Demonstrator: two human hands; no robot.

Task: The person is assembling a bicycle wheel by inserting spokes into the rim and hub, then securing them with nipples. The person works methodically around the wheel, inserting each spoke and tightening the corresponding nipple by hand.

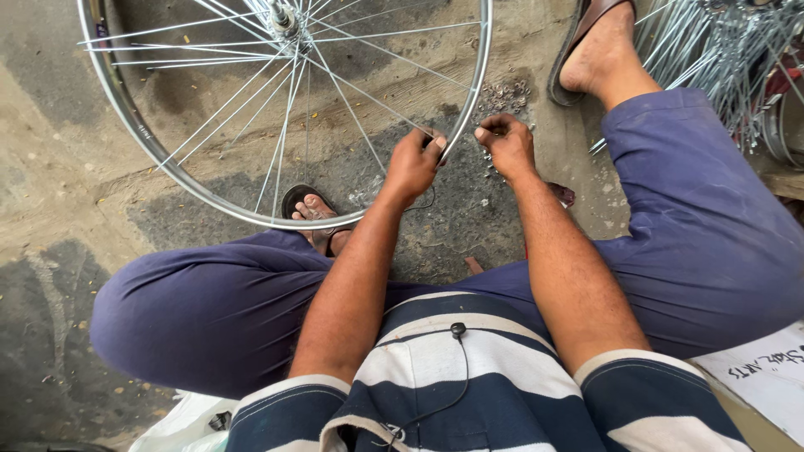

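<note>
Person sits on a concrete floor [75, 167], legs in blue trousers spread, striped shirt at bottom of view. A bicycle wheel [146, 134] stands upright in front of them, silver rim with thin spokes [352, 88] running to the hub [283, 15] at the top edge. Left hand [412, 163] is clenched on the rim at its lower right part, fingers pinching at a spoke end where it meets the rim; something small and dark shows at the fingertips, too small to tell what. Right hand [505, 142] sits just beside the rim, on its outer side, fingers curled in, thumb and fingers pinched together; cannot tell if it holds a small part. The two hands are near each other with the rim between them. A pile of small metal nuts [502, 96] lies on the floor just past the right hand. One sandalled foot [311, 209] sits under the wheel's lower edge, the other foot [596, 54] upper right. A bundle of loose spokes [712, 50] lies far right. White paper [766, 381] lower right.
</note>
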